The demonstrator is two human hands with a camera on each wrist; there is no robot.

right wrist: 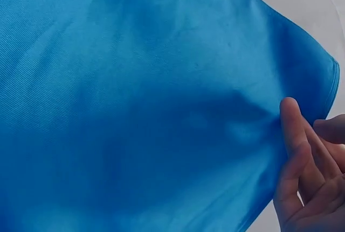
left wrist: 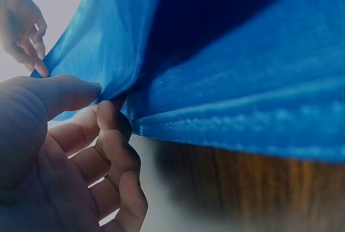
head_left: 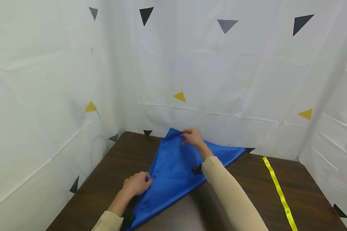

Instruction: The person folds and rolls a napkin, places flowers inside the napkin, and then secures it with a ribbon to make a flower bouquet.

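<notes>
A shiny blue cloth (head_left: 173,166) with stitched hems lies folded into a rough triangle on the table, its far corner lifted near the back wall. At its left edge my left hand (head_left: 137,183) pinches the hem; in the left wrist view the thumb (left wrist: 75,93) and curled index finger meet on the fabric. My right hand (head_left: 193,138) reaches across the cloth and pinches its far edge, just right of the lifted corner. Small creases run from those fingertips (right wrist: 289,108) in the right wrist view, where part of the hand is cut off by the frame.
To the right, a yellow ribbon-like strip (head_left: 279,189) lies lengthwise on the dark wooden table (head_left: 315,195). White sheets (head_left: 219,70) with black, grey and yellow triangles hang as walls behind and at both sides, close to the table's edges.
</notes>
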